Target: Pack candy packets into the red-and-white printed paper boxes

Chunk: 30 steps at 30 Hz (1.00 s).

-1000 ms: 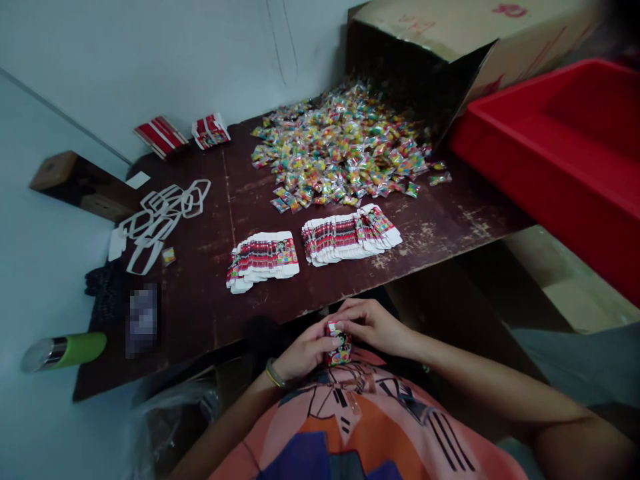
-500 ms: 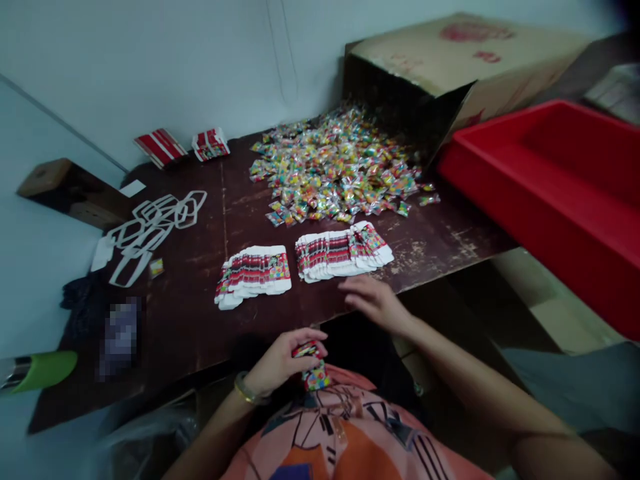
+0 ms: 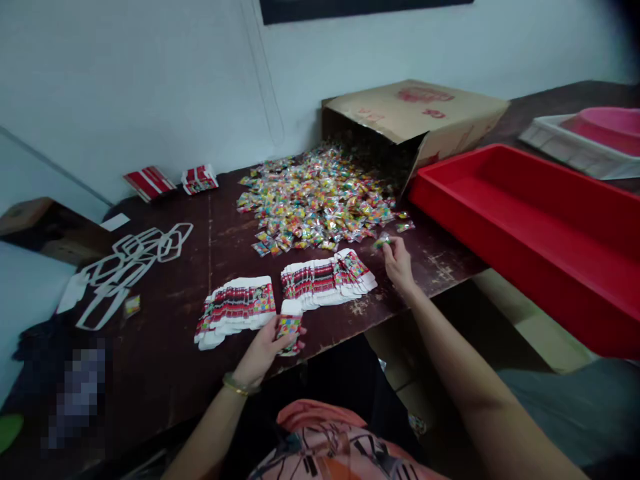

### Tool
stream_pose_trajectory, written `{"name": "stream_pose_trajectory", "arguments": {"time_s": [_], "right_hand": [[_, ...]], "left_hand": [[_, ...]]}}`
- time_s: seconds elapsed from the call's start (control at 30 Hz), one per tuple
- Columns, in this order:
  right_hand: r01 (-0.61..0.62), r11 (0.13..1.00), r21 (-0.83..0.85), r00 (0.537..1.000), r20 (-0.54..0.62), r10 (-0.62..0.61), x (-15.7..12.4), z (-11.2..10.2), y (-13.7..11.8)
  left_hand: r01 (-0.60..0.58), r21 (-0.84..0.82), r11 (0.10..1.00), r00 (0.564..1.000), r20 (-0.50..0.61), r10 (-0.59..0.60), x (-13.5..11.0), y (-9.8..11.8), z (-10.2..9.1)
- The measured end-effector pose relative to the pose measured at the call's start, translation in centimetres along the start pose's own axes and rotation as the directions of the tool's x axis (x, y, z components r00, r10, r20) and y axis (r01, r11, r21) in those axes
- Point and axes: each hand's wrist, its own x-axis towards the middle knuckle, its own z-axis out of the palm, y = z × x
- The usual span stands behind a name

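Observation:
My left hand (image 3: 264,350) is closed around a small printed candy box (image 3: 290,326), colourful on its face, with a white flap at its top. It is just above the table's front edge. Farther right, my right hand (image 3: 399,263) pinches a small clear candy packet (image 3: 381,241) at the near right edge of a big heap of candy packets (image 3: 320,200). Between the heap and my left hand lie two fanned rows of flat red-and-white boxes, a left row (image 3: 237,307) and a right row (image 3: 325,280).
An open cardboard box (image 3: 400,110) lies on its side behind the heap. A red tray (image 3: 530,233) juts out at the right. White bands (image 3: 135,257) and one loose packet (image 3: 132,306) lie at the left. Red-striped cartons (image 3: 149,182) sit near the wall.
My left hand has lifted the candy box from my lap to the table edge. My right hand has reached forward to the heap and taken a candy packet. The view has tilted up.

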Motion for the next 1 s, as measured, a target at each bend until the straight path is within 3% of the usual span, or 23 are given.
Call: {"name": "stream_pose_trajectory", "arguments": {"time_s": [0.03,0.07,0.13,0.2,0.3,0.37,0.43,0.53,0.57,0.63,0.7,0.73,0.77,0.83,0.87,0.9,0.93,1.0], "right_hand": [[0.002,0.998,0.057,0.999,0.033,-0.004,-2.4,0.5,-1.6],[-0.006,0.971,0.240,0.989,0.147,-0.030,-4.8,1.0,-3.4],[-0.107,0.874,0.475,0.916,0.389,-0.099,-9.1,1.9,-6.7],[-0.133,0.824,0.550,0.897,0.420,-0.135,-11.7,2.7,-9.0],[-0.036,0.868,0.495,0.934,0.326,-0.147,-12.3,3.3,-10.3],[0.038,0.903,0.429,0.932,0.311,-0.187,-11.6,3.0,-10.5],[0.134,0.914,0.383,0.869,0.398,-0.294,-11.0,2.3,-10.7],[0.321,0.886,0.334,0.683,0.566,-0.461,-10.9,1.0,-11.4],[0.358,0.878,0.317,0.660,0.579,-0.478,-11.0,0.7,-11.7],[0.382,0.878,0.289,0.673,0.564,-0.479,-11.5,0.5,-12.2],[0.369,0.876,0.310,0.655,0.583,-0.481,-12.1,0.6,-12.5],[0.343,0.876,0.339,0.641,0.597,-0.482,-12.5,0.8,-12.5],[0.286,0.883,0.373,0.657,0.594,-0.464,-12.9,1.0,-12.4],[0.042,0.889,0.456,0.764,0.559,-0.323,-13.7,1.5,-12.0],[-0.128,0.856,0.500,0.794,0.569,-0.214,-14.1,1.9,-11.6],[-0.306,0.791,0.530,0.784,0.612,-0.107,-14.4,2.2,-11.3],[-0.467,0.706,0.533,0.732,0.681,-0.030,-14.6,2.5,-10.9],[-0.673,0.569,0.473,0.583,0.813,0.013,-14.9,2.9,-10.4]], "left_hand": [[0.026,-0.025,0.999,1.000,-0.004,-0.026,0.4,-0.4,0.8],[0.049,-0.037,0.998,0.999,0.010,-0.048,0.8,-0.8,1.6],[0.068,-0.052,0.996,0.995,0.076,-0.064,1.0,-1.5,3.0],[0.067,-0.064,0.996,0.987,0.150,-0.057,0.9,-2.0,4.0],[0.031,-0.090,0.995,0.984,0.177,-0.015,0.4,-2.4,4.6],[0.000,-0.102,0.995,0.988,0.154,0.016,0.0,-2.4,4.6],[-0.008,-0.098,0.995,0.990,0.136,0.021,-0.4,-2.5,4.4],[-0.020,-0.084,0.996,0.994,0.103,0.028,-0.8,-3.0,4.1],[-0.026,-0.089,0.996,0.996,0.088,0.034,-0.9,-3.2,3.9],[-0.026,-0.119,0.993,0.997,0.066,0.034,-1.1,-3.5,3.7],[0.001,-0.138,0.990,0.999,0.051,0.006,-1.2,-3.7,3.5],[0.017,-0.136,0.991,0.999,0.049,-0.011,-1.3,-3.7,3.5],[0.029,-0.132,0.991,0.999,0.048,-0.022,-1.2,-3.7,3.4],[0.034,-0.144,0.989,0.998,0.051,-0.027,-1.1,-3.8,3.5],[0.030,-0.161,0.987,0.998,0.052,-0.022,-1.0,-3.8,3.6],[0.020,-0.175,0.984,0.999,0.048,-0.012,-1.0,-3.8,3.6],[0.003,-0.175,0.985,0.999,0.037,0.004,-0.9,-3.7,3.7],[-0.057,-0.101,0.993,0.998,0.018,0.059,-0.7,-3.6,3.9]]}}
